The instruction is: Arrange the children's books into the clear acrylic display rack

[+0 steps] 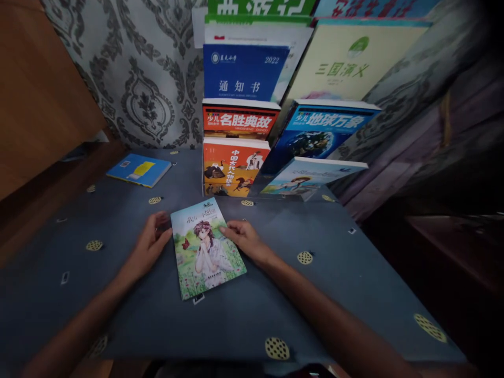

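Observation:
A paperback book (208,252) with a picture of a girl in a flower field lies slightly turned on the table in front of me. At its right edge, my right hand (246,239) grips it, the thumb resting over the cover and the other fingers along the side. My left hand (151,239) is beside the left edge, thumb tip close to the cover and fingers loosely bent, with a gap between thumb and fingers. Whether that thumb touches the book I cannot tell.
Behind the book stands a clear tiered rack holding several books, among them an orange book (236,165), a blue earth book (315,134) and a pale blue book (311,176). A blue-and-yellow book (138,170) lies at the back left on the grey patterned tablecloth (129,320).

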{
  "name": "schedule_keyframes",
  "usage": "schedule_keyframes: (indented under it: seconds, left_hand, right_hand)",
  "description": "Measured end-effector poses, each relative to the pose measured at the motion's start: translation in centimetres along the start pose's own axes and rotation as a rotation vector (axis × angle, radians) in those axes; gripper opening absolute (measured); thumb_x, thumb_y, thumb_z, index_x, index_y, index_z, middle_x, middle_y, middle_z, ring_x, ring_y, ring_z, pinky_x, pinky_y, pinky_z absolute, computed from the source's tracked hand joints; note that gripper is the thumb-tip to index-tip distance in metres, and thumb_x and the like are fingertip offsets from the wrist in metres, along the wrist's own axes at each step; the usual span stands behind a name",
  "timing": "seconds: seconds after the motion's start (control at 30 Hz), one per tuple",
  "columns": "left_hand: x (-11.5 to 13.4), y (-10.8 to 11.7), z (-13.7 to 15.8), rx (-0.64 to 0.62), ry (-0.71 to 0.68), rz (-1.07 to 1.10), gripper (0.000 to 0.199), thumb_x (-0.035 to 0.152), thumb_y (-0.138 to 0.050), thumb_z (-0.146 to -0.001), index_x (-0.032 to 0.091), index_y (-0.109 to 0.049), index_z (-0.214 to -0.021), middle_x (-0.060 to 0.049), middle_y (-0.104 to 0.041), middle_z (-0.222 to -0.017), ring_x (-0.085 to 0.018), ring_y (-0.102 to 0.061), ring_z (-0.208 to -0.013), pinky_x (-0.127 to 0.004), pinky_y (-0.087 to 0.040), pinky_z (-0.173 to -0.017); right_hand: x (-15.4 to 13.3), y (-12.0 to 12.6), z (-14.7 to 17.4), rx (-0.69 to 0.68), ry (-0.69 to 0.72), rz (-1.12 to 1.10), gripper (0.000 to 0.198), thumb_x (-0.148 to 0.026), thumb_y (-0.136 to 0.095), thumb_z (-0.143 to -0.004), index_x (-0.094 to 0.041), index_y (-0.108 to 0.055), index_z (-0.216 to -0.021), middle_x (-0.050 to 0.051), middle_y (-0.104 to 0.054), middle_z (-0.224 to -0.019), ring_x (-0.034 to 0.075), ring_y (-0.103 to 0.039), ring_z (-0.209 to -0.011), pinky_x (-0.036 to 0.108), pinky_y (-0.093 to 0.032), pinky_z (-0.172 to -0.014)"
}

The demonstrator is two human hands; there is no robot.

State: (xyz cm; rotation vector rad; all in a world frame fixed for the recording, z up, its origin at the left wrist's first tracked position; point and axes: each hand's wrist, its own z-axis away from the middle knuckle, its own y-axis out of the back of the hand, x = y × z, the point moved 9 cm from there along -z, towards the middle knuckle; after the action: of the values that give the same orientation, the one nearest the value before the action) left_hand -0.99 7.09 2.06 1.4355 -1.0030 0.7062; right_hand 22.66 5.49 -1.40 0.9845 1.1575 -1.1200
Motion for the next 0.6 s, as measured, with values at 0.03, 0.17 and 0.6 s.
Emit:
schedule_keyframes:
  seconds: [0.03,0.17,0.6]
  left_hand:
    - [0.2,-0.3,-0.3,-0.031,-0.078,-0.13,0.048,0.049,-0.054,-0.088,0.021,-0.049,-0.127,-0.014,-0.059,-0.129,-0.031,-0.056,-0.125,-0.051,-0.046,-0.105]
    - [0.7,-2.5,-0.4,-0.126,-0.284,-0.506,0.046,0.043,-0.041,-0.095,0.018,-0.048,-0.133,-0.016,-0.056,-0.138,-0.034,-0.048,-0.134,-0.055,-0.04,-0.109]
    - [-1.8,-3.0,0.0,0.038,-0.412,-0.525,0.049,0.043,-0.038,-0.095,0.022,-0.044,-0.139,-0.016,-0.061,-0.138,-0.039,-0.058,-0.127,-0.056,-0.047,-0.102]
  right_hand:
    - [-0.1,0.4,0.0,0.023,0.006,0.106,0.053,-0.065,-0.073,-0.071,-0.019,-0.051,-0.057,-0.007,-0.046,-0.05,0.008,-0.04,-0.047,0.023,-0.026,-0.047]
    - [-2.0,2.0,1.0,0.146,0.018,0.699,0.037,-0.044,-0.065,-0.087,-0.019,-0.058,-0.062,-0.001,-0.059,-0.057,0.014,-0.055,-0.055,0.025,-0.032,-0.054]
    - [-4.0,-11.8,-0.6,-0.288,0.593,1.177,0.049,-0.033,-0.043,-0.104,-0.007,-0.042,-0.146,0.016,-0.046,-0.154,0.024,-0.034,-0.149,0.044,-0.028,-0.123]
